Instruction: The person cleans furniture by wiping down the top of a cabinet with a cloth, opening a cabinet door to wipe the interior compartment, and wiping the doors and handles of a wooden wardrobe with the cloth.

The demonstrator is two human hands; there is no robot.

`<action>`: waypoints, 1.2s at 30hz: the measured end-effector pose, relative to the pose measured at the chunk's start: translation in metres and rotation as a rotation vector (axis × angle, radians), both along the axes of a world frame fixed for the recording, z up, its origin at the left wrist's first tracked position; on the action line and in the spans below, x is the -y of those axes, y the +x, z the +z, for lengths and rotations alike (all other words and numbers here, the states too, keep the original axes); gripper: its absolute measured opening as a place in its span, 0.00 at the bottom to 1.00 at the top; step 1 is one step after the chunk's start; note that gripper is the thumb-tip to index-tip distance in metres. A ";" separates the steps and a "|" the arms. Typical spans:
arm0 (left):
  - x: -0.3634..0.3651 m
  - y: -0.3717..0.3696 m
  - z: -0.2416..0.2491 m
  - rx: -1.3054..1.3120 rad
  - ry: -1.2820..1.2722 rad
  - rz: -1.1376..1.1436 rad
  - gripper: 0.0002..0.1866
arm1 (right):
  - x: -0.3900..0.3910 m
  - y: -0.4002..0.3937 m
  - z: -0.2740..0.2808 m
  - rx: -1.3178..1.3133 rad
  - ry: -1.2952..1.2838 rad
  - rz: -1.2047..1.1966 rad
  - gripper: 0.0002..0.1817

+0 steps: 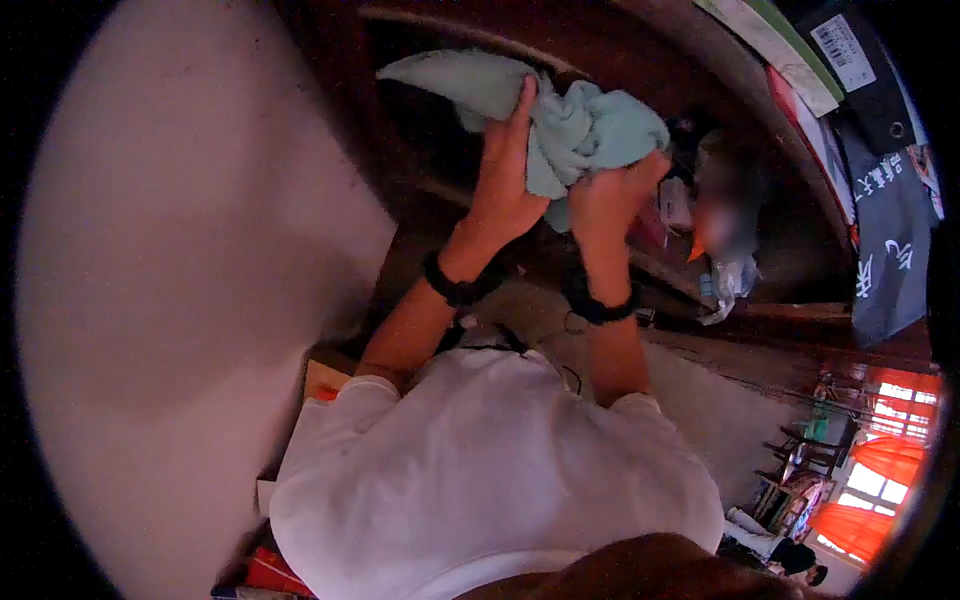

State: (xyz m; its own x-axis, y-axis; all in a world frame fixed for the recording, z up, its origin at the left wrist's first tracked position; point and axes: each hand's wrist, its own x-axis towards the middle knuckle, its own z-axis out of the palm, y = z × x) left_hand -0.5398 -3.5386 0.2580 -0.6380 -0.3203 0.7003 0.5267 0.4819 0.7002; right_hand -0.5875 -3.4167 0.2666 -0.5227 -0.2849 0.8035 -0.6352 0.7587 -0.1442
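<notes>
A pale green cloth (590, 130), bunched and twisted, is held up in both hands before a dark wooden shelf unit (560, 50). My left hand (508, 175) grips its left part, with one finger raised along the cloth; a loose flap spreads out to the upper left. On the right, my right hand (612, 205) is closed around the lower right side of the bunched part. Each wrist has a dark band. The cloth hides part of the fingers.
A plain wall (200, 250) fills the left. Plastic-wrapped items (735, 285) lie in the compartment at right. Boxes and a dark printed bag (890, 260) are at the upper right. A cardboard box (328, 375) stands low left. Another person (790, 555) is at the lower right.
</notes>
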 end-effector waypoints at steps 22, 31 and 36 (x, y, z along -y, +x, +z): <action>0.020 0.020 -0.036 0.453 0.029 -0.284 0.21 | 0.003 0.032 -0.009 0.079 -0.036 0.176 0.22; 0.066 -0.002 -0.007 0.637 -0.294 -0.201 0.16 | 0.012 0.014 -0.033 0.213 -0.018 0.058 0.25; 0.085 -0.015 -0.069 0.886 -0.286 -0.456 0.18 | 0.015 0.022 -0.086 0.367 -0.029 0.047 0.23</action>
